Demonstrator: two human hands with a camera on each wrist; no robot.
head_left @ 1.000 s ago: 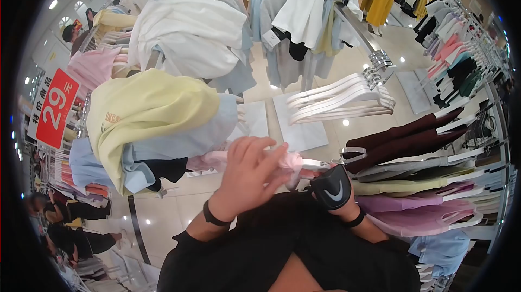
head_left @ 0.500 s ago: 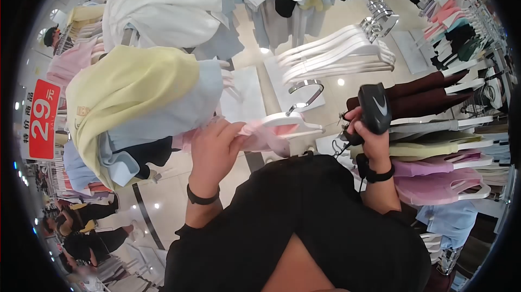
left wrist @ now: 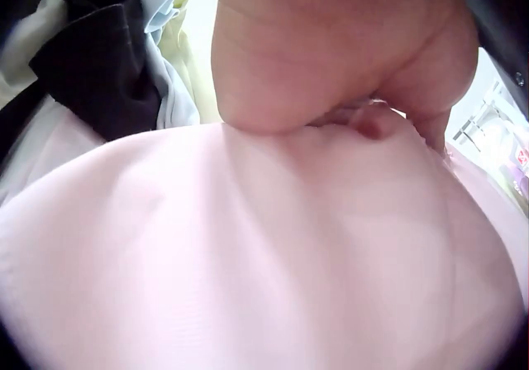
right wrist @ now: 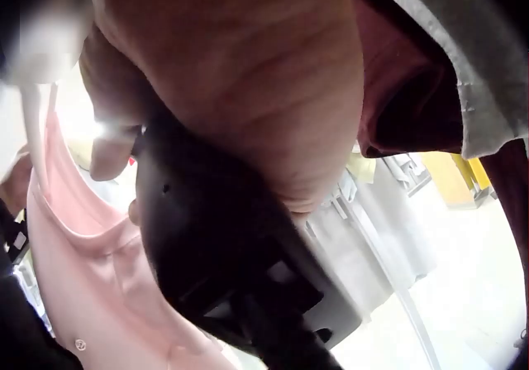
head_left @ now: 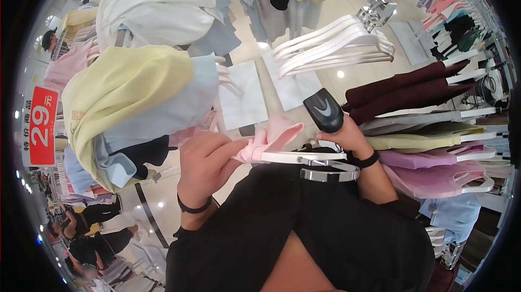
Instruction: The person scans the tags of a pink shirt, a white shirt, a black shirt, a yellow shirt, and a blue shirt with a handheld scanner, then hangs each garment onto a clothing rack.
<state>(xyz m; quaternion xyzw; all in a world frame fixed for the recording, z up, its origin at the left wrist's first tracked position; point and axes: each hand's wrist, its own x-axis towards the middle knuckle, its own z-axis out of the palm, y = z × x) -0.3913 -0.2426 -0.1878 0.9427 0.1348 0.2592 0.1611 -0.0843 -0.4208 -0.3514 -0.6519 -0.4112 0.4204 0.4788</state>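
Observation:
My left hand (head_left: 203, 164) pinches a pink top (head_left: 277, 133) at its shoulder, close to the end of a white hanger (head_left: 282, 156). That hanger lies sideways before my body, its metal hook (head_left: 332, 175) toward me. Smooth pink cloth (left wrist: 248, 246) fills most of the left wrist view under the palm. My right hand (head_left: 351, 136) grips a black handheld scanner (head_left: 322, 110) with a grey curved mark. In the right wrist view the scanner (right wrist: 223, 221) sits under the palm, and the top's neckline (right wrist: 91, 229) hangs beside it.
Left, a yellow garment (head_left: 130, 83) drapes over a rack of light blue clothes beside a red price sign (head_left: 43, 124). White hangers (head_left: 336, 48) hang from a rail ahead. Dark red garments (head_left: 407, 88) and pink ones (head_left: 434, 170) hang at the right. People stand far left.
The hanger's hook has swung from its far side toward me, and the pink top's neckline has folded up. My right hand moved right with the scanner, then back left near the hanger.

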